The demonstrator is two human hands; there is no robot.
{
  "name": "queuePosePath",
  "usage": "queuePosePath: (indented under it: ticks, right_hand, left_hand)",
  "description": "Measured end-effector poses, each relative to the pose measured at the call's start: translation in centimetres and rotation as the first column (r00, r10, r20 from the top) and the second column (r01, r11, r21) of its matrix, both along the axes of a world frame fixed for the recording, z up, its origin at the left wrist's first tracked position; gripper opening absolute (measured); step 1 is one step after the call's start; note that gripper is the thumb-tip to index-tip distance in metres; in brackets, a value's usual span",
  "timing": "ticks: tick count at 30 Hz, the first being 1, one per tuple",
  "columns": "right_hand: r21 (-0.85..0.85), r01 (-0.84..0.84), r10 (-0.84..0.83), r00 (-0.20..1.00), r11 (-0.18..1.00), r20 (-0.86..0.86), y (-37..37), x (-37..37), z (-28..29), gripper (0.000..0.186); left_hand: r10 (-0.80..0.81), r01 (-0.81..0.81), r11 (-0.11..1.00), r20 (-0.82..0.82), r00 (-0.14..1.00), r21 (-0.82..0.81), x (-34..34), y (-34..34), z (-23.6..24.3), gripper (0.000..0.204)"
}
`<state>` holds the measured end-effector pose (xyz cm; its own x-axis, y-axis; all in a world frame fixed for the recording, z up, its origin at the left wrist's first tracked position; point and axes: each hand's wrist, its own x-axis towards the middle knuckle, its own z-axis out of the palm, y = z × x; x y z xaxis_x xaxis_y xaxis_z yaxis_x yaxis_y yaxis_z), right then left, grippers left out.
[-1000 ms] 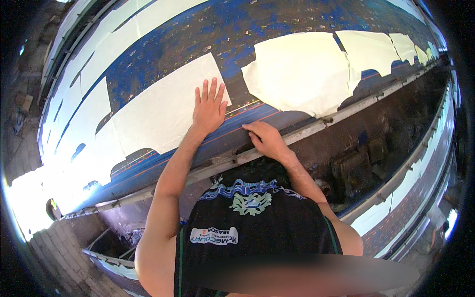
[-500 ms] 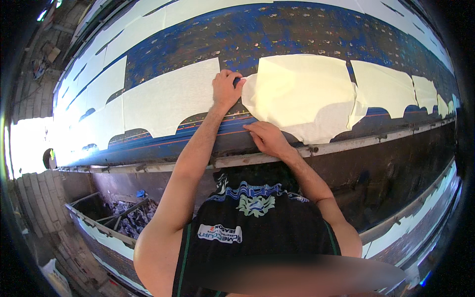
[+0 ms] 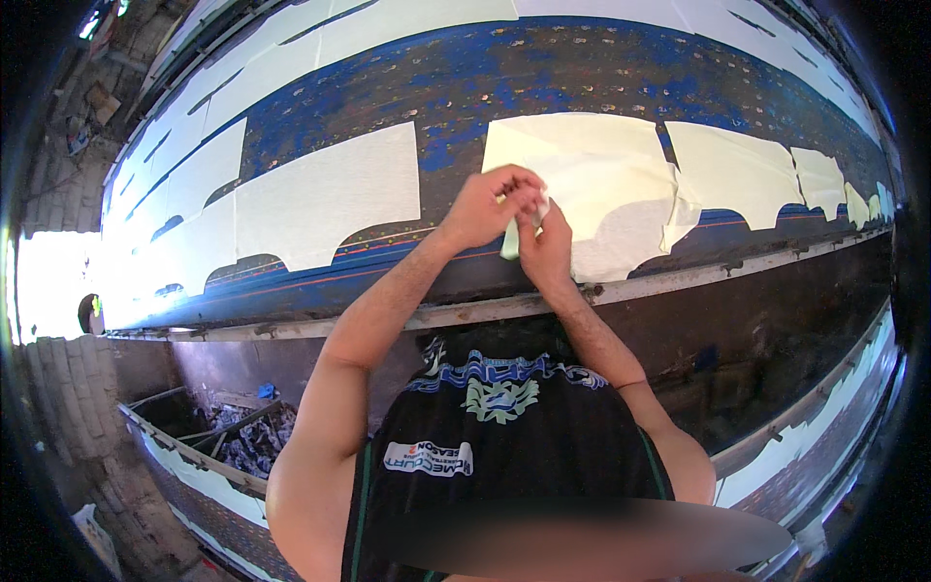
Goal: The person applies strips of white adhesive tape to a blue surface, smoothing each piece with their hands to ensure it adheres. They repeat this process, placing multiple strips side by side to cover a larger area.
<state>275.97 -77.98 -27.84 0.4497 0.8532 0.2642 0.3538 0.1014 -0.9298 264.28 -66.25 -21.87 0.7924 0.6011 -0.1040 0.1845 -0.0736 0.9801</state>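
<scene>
My left hand and my right hand meet at the left edge of a cream cut sheet, their fingers pinching its turned-up flap. A pale green strip shows below my fingers. The sheet lies on a long, dark, speckled blue board, its lower edge wrinkled. Left of my hands a white cut sheet lies flat with a notched lower edge. More cream pieces lie in a row to the right.
A metal rail runs below the board. Under it are a dark trough and, at lower left, a bin holding scraps. A brick floor and bright opening are at the left. White sheets line the upper board.
My left hand has left the white sheet and moved right to the cream sheet. My right hand has risen to meet it; both now grip the flap. The view has also tilted.
</scene>
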Motion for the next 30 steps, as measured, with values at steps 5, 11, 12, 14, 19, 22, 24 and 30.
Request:
queuePosePath:
  ticks: [5, 11, 12, 14, 19, 22, 24, 30]
  right_hand:
    - [0.014, -0.125, 0.126, 0.980, 0.992, -0.157, -0.8, -0.2, 3.6, 0.022]
    - [0.022, -0.677, 0.657, 0.705, 0.735, -0.267, -2.2, 1.1, 10.6, 0.033]
    - [0.170, -0.632, 0.637, 0.651, 0.756, -0.413, -3.1, 2.1, 12.3, 0.039]
    - [0.357, -0.524, 0.633, 0.655, 0.774, -0.413, -4.0, 3.8, 15.3, 0.038]
    - [0.649, -0.255, 0.634, 0.626, 0.717, -0.454, -2.4, 11.2, 20.5, 0.041]
    - [0.641, -0.189, 0.568, 0.686, 0.744, -0.456, 1.6, 13.4, 21.0, 0.045]
    - [0.580, -0.107, 0.392, 0.832, 0.808, -0.393, 3.6, 12.7, 19.5, 0.044]
    - [0.159, 0.054, 0.038, 0.849, 0.986, -0.526, 13.1, 11.2, 14.4, 0.029]
  left_hand:
    - [0.028, -0.039, 0.987, 0.071, 0.997, 0.157, -2.1, 1.6, 1.5, 0.053]
    - [-0.313, 0.293, 0.949, 0.259, 0.914, 0.113, -2.2, -0.1, -3.4, 0.042]
    - [-0.310, 0.289, 0.949, 0.217, 0.926, 0.127, -2.8, -0.5, -3.6, 0.034]
    - [-0.224, 0.197, 0.966, 0.167, 0.960, 0.168, -4.6, -3.0, -3.3, 0.022]
    - [-0.457, 0.451, 0.889, 0.100, 0.884, 0.079, -12.6, -4.6, -0.6, 0.034]
    - [-0.490, 0.457, 0.866, 0.159, 0.857, 0.205, -18.5, -3.1, 0.7, 0.038]
    - [-0.360, 0.357, 0.932, 0.299, 0.884, 0.065, -22.4, -2.4, 1.4, 0.039]
    - [0.279, -0.048, 0.892, 0.463, 0.841, -0.449, -37.3, 2.7, 3.2, 0.060]
